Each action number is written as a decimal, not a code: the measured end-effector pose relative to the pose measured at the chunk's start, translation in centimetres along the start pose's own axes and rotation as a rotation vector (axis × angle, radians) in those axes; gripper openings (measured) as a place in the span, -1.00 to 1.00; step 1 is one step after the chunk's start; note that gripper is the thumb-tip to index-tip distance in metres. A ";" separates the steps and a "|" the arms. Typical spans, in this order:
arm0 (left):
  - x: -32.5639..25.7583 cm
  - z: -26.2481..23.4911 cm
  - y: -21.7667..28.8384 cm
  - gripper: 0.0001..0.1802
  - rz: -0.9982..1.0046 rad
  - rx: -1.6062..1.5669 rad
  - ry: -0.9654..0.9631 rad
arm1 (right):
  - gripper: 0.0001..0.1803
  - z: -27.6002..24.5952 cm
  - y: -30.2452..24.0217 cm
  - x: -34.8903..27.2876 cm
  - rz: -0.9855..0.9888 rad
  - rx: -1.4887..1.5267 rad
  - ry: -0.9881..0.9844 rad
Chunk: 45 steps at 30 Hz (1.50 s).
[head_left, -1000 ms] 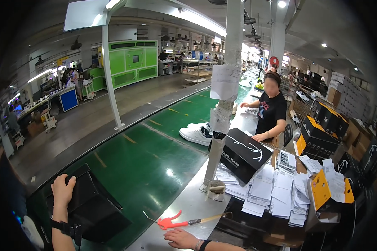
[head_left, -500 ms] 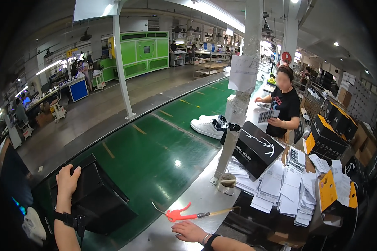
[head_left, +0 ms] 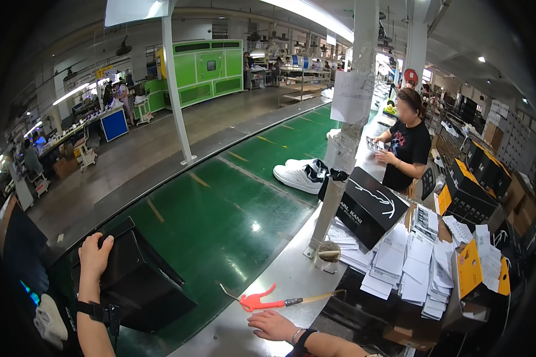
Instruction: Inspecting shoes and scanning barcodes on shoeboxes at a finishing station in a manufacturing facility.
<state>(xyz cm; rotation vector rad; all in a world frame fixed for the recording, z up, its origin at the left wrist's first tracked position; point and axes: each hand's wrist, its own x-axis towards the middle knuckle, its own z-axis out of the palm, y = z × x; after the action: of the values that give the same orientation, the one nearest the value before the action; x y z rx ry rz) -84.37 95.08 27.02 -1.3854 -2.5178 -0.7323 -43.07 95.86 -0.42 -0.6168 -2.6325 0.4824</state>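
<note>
Drawing both hands together, the co-worker (head_left: 408, 140) is now handling a few printed papers (head_left: 373, 144) that one hand was holding closer to the shoebox half a second ago; the two hands I am following from afar are keeping their places.

Going left to right, I am seeing a white shoe (head_left: 50, 318) sitting at the lower left, beside the near end of the green belt (head_left: 220, 250). Next to it, the left hand (head_left: 95, 256) is lying over the upper left edge of a black box (head_left: 140, 273). Its fingers are curving over that edge — I cannot tell how firmly they are gripping. The box itself is resting tilted at the belt's near left corner.

Farther along, a red air gun (head_left: 261, 301) is lying on the metal counter (head_left: 292, 273), its thin nozzle poking past the counter's left edge over the belt. Just on the near side of it, the right hand (head_left: 274, 325) is resting loose and empty, fingers relaxed, palm down toward the surface.

Near the belt's right edge, white sneakers (head_left: 298, 177) are standing just left of the post (head_left: 339, 178). To its right, a black shoebox (head_left: 372, 208) is tilting over overlapping stacks of white papers (head_left: 387, 262) — and these are spreading toward an orange-flapped carton (head_left: 470, 271) at the far right.
</note>
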 end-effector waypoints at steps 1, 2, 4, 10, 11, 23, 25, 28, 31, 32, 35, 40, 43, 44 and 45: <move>0.1 0.0 -0.2 -0.44 0.001 0.005 0.002 | -0.67 -0.1 0.0 0.1 0.000 0.001 0.003; 0.1 0.0 -0.3 -0.44 0.002 0.007 0.002 | -0.67 -0.1 0.0 0.1 0.001 0.003 0.005; 0.1 0.0 -0.5 -0.44 -0.002 -0.018 0.004 | -0.66 -0.2 -0.1 0.0 0.019 0.020 -0.024; -0.1 -0.5 -0.8 -0.43 0.007 0.003 -0.006 | -0.66 -0.2 -0.1 0.1 0.008 0.015 -0.009; -0.2 -0.6 -0.7 -0.43 0.007 0.007 -0.004 | -0.66 -0.3 -0.1 0.1 0.005 0.017 -0.006; -0.9 -1.1 -1.3 -0.42 0.011 -0.004 0.002 | -0.65 0.0 0.0 -0.1 -0.011 0.026 0.032; -0.9 -1.1 -1.7 -0.42 0.012 -0.016 0.010 | -0.65 0.3 0.2 -0.1 -0.001 0.021 0.037; -0.9 -1.1 -2.3 -0.43 0.010 -0.020 0.013 | -0.66 0.2 0.0 0.0 0.000 0.027 0.041; -1.0 -1.3 -2.4 -0.43 0.014 -0.018 0.013 | -0.66 0.1 0.0 0.0 -0.005 0.021 0.057; -1.1 -1.3 -2.5 -0.43 0.014 -0.017 0.014 | -0.66 0.1 0.0 0.0 -0.007 0.022 0.057; -1.2 -1.3 -2.6 -0.43 0.011 -0.015 0.012 | -0.66 -0.1 -0.2 -0.1 -0.005 0.009 0.054; -1.3 -1.6 -3.2 -0.43 0.008 -0.030 0.013 | -0.66 0.2 0.0 -0.1 -0.015 -0.003 0.068; -1.4 -1.7 -3.1 -0.43 0.000 -0.026 0.004 | -0.66 0.2 0.0 0.0 -0.012 -0.003 0.063; -1.5 -1.8 -3.2 -0.43 -0.001 -0.025 0.006 | -0.66 0.1 -0.1 0.0 -0.014 -0.002 0.063; -1.6 -1.8 -3.2 -0.44 -0.001 -0.014 0.004 | -0.66 0.1 -0.1 0.0 -0.014 -0.008 0.058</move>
<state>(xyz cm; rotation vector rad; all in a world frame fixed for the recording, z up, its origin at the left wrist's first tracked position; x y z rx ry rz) -86.34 91.58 26.92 -1.3863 -2.5151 -0.7542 -43.14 95.75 -0.41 -0.6048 -2.5832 0.4437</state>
